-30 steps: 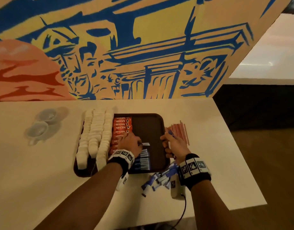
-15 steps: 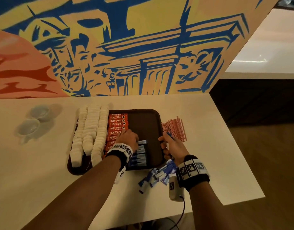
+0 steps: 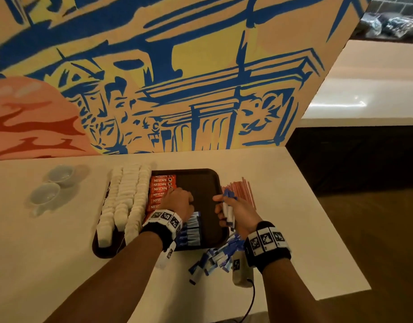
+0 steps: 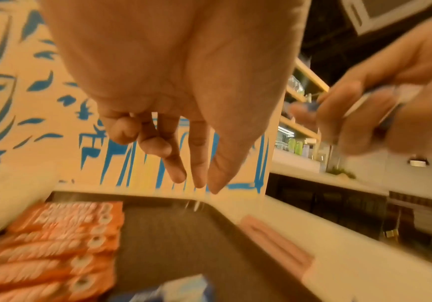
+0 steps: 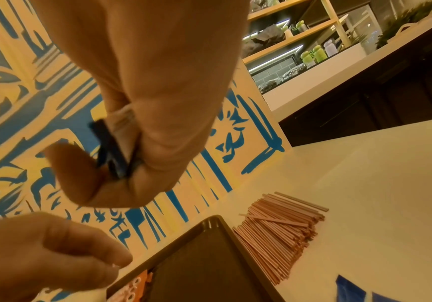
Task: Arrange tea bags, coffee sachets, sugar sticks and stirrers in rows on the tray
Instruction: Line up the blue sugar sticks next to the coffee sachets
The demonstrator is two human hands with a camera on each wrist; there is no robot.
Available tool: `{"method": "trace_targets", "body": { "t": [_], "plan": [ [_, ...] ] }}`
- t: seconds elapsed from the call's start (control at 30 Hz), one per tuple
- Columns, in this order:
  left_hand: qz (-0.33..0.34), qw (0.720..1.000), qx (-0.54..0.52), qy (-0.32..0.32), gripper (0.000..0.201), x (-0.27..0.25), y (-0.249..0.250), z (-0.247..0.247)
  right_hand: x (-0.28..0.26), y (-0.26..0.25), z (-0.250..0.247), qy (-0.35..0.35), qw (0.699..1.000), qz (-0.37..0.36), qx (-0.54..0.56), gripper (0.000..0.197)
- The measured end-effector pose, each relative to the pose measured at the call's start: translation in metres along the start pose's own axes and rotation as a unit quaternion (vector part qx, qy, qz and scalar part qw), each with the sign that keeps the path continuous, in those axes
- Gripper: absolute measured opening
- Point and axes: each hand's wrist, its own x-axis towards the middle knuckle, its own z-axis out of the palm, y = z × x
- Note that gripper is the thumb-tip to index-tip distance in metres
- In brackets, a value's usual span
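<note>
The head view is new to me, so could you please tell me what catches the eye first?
A dark tray lies at the table's centre, with white tea bags along its left and orange coffee sachets beside them. The right hand grips blue-and-white sugar sticks over its right edge; pink stirrers lie outside.

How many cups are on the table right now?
2. Both small pale cups sit on the white table left of the dark brown tray, touching: one farther back, one nearer.
</note>
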Motion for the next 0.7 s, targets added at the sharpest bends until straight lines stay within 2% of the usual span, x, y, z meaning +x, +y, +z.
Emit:
{"method": "trace_targets", "body": {
  "t": [0.1, 0.2, 0.33, 0.5, 0.6, 0.7],
  "plan": [
    [0.031, 0.988, -0.148, 0.036, 0.022, -0.016, 0.017, -0.029, -0.015, -0.010, 0.005, -0.056, 0.997, -0.053, -0.018, 0.035],
    [0.064, 0.953, -0.290, 0.063, 0.017, -0.041, 0.034, -0.065, -0.036, -0.027, 0.015, -0.077, 0.991, -0.083, -0.071, 0.038],
    [0.087, 0.898, -0.420, 0.093, 0.018, -0.080, 0.046, -0.114, -0.057, -0.043, 0.026, -0.081, 0.969, -0.142, -0.187, 0.040],
    [0.104, 0.885, -0.440, 0.107, 0.014, -0.114, 0.049, -0.145, -0.080, -0.054, 0.042, -0.106, 0.945, -0.176, -0.255, 0.037],
    [0.080, 0.879, -0.454, 0.122, 0.020, -0.125, 0.046, -0.151, -0.095, -0.057, 0.051, -0.109, 0.933, -0.194, -0.282, 0.033],
    [0.082, 0.863, -0.483, 0.120, 0.018, -0.137, 0.047, -0.155, -0.104, -0.057, 0.058, -0.092, 0.926, -0.215, -0.297, 0.039]
  ]
}}
